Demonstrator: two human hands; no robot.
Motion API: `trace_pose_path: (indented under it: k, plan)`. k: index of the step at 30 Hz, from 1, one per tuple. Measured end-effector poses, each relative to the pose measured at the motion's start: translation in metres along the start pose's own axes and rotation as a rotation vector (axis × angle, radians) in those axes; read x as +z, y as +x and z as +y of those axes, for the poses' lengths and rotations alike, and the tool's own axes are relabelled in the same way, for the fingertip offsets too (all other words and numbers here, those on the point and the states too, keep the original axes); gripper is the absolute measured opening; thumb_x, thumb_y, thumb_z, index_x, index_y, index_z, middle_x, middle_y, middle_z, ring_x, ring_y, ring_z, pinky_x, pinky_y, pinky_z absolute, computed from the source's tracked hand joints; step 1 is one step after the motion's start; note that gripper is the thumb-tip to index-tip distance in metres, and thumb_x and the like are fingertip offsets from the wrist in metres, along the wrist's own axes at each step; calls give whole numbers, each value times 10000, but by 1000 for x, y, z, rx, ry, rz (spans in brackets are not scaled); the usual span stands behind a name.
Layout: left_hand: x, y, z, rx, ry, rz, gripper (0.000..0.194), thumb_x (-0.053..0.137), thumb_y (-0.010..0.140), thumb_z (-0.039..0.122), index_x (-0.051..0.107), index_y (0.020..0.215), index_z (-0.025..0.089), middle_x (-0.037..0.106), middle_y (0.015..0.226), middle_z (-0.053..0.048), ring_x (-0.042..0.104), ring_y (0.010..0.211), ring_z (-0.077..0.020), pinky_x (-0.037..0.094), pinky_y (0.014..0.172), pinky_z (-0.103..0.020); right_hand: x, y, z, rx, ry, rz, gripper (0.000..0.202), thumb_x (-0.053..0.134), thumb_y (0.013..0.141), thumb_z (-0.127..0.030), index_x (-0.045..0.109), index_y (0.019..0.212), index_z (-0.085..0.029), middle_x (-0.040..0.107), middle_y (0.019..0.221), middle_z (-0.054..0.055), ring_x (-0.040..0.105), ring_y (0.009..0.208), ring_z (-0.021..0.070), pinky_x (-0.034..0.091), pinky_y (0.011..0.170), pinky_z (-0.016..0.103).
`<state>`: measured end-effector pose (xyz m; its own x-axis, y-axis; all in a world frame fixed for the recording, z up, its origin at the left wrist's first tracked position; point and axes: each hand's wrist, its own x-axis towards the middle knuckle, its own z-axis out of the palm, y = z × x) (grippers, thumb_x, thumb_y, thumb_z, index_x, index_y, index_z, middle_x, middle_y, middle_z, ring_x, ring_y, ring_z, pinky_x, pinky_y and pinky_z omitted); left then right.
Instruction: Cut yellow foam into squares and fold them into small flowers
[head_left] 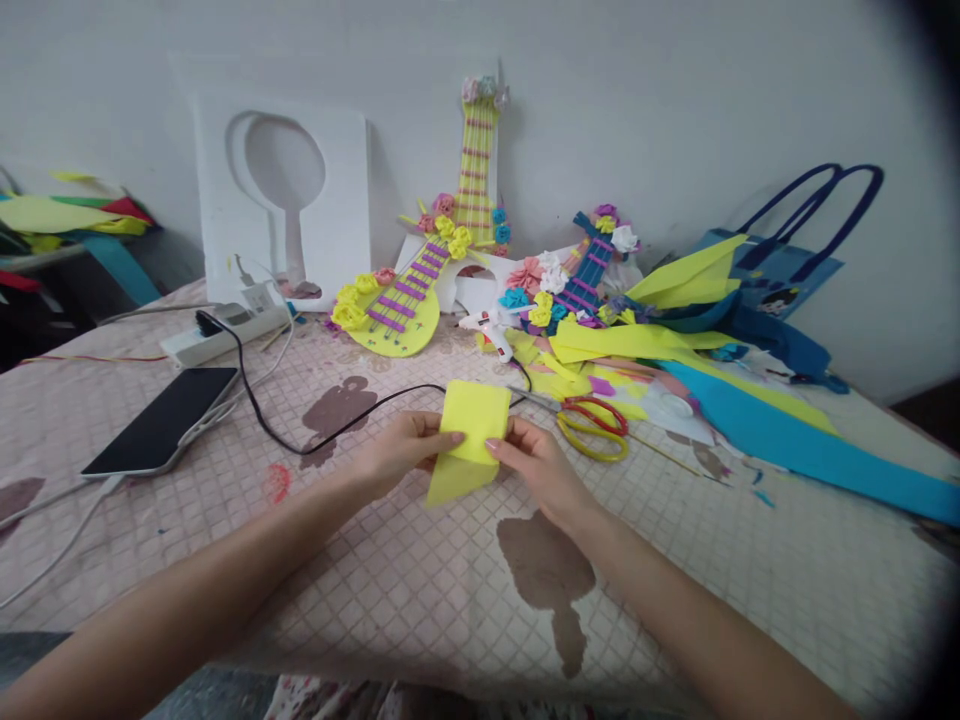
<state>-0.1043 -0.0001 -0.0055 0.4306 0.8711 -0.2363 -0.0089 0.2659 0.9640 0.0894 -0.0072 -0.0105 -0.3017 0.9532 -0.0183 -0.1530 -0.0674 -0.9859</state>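
Between my two hands is a piece of yellow crepe paper [475, 415], folded into a layered rectangle, with a single thinner flap hanging at its lower left. My left hand [409, 445] pinches its left edge, thumb on top. On the opposite edge, my right hand [536, 460] grips it the same way, fingers behind the paper. Just right of the paper lie scissors [596, 425] with red and yellow handles. A white glue gun [491, 332] rests behind it, its black cord running left across the tablecloth [360, 580].
Paper-flowered toy guitars [397, 310] lean by the wall near a white foam board [345, 200] with a cutout. At left are a power strip [225, 335] and a tablet-like device [161, 420]. Blue paper strips [787, 440], yellow scraps and a blue bag [802, 270] fill the right.
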Motion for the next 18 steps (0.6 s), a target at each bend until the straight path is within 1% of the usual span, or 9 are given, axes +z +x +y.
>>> trace_pose_path:
  k: [2,5,8,10,12,14,15,16,18]
  plan:
    - [0,-1,0,-23,-38,-40,402,695,715,413,675,987,118,699,973,-120,662,776,-179,497,648,-253,-1,0,2,5,-23,34,195,712,697,-335,633,793,-185,671,781,12,591,705,147,473,673,272]
    - [1,-1,-2,-40,-61,-60,411,691,724,412,669,1008,115,684,1037,-137,662,816,-190,506,678,-268,-2,2,4,5,-9,37,193,698,714,-338,629,811,-186,675,807,16,594,711,148,473,666,271]
    - [1,1,-3,-40,-92,-21,405,694,725,404,667,1003,110,681,1040,-138,659,843,-199,511,716,-289,-2,2,4,3,43,20,233,660,759,-355,596,934,-215,674,832,6,610,734,150,480,678,274]
    - [0,2,-4,-37,-117,27,402,703,717,398,667,997,112,687,1012,-129,657,836,-196,510,729,-295,-2,1,2,-17,69,11,345,640,782,-352,527,1092,-252,667,820,-7,619,755,153,484,703,283]
    - [-1,3,-4,-29,-132,78,403,714,704,394,668,984,108,692,976,-122,653,808,-186,508,722,-292,-1,0,0,-44,76,3,520,651,774,-325,419,1237,-283,655,795,-20,620,771,155,482,729,291]
    - [-1,4,-5,-18,-141,107,398,717,701,392,669,973,105,691,954,-115,646,779,-176,505,708,-288,0,0,-1,-72,71,-12,683,672,752,-288,312,1332,-308,640,790,-28,613,775,155,478,736,297]
    - [-2,4,-5,-15,-146,110,391,716,703,389,670,969,106,690,947,-112,643,767,-171,504,701,-285,0,-1,-1,-88,63,-25,721,678,744,-273,288,1349,-320,631,798,-29,606,773,152,476,732,297]
    - [-2,5,-6,-14,-152,108,382,714,707,384,669,967,108,689,941,-107,640,759,-166,503,697,-284,0,-1,0,-105,45,-43,713,678,742,-263,302,1345,-327,623,818,-26,598,777,150,472,729,296]
    - [-2,5,-7,-16,-168,98,361,712,713,373,667,956,110,686,927,-102,637,751,-162,503,697,-285,-1,-1,2,-133,-29,-67,565,664,752,-258,429,1262,-315,607,862,-14,577,793,147,460,721,286]
